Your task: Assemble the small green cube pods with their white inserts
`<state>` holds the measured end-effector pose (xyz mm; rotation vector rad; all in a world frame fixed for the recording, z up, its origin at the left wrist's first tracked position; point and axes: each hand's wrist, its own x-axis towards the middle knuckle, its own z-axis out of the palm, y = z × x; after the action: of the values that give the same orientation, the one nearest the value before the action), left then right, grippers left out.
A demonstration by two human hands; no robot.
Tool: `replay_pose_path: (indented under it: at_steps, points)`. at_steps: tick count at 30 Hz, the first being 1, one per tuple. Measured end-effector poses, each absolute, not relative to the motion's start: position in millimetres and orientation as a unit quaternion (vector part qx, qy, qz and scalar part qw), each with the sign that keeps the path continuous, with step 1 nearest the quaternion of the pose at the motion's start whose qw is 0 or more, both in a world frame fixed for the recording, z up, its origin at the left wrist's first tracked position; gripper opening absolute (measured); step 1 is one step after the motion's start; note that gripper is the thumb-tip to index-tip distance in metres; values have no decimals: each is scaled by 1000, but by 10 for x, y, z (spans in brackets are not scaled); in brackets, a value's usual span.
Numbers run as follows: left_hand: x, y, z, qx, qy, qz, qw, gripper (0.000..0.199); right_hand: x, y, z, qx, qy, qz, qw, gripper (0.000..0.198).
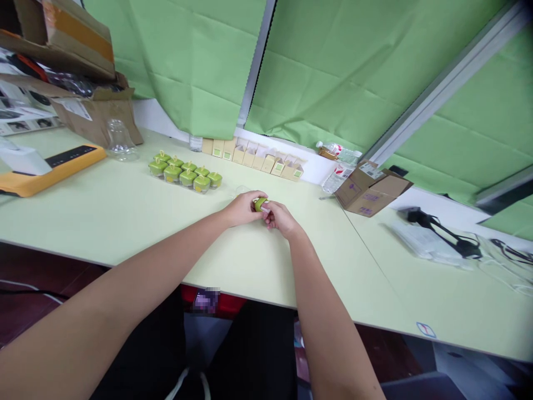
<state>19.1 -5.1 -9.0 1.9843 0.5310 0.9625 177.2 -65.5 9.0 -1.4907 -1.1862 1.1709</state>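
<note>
My left hand (244, 209) and my right hand (283, 218) meet above the middle of the table. Between them is a small green lid (261, 204) like those on the nearby containers, with the fingers of both hands closed round it. A whitish bit shows by my right fingertips, too small to name. Just behind my left hand lies something clear (238, 191), mostly hidden. Further left stand several small clear containers with green lids (187, 176), grouped in two rows.
Along the wall runs a row of small cardboard boxes (250, 154). Plastic bottles (335, 179) and a carton (370, 191) sit back right; cables (449, 236) lie beyond. At left are a yellow-edged device (54, 175), a clear plastic jar (120, 143) and large cardboard boxes (97, 108).
</note>
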Motion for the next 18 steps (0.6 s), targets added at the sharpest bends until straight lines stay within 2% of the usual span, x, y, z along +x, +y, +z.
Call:
replay_pose_path:
  at_steps: [18]
  points:
    - [184,-52,-92,803,217,382,403,51,1771,-652,95,-601,-482,471,431,18]
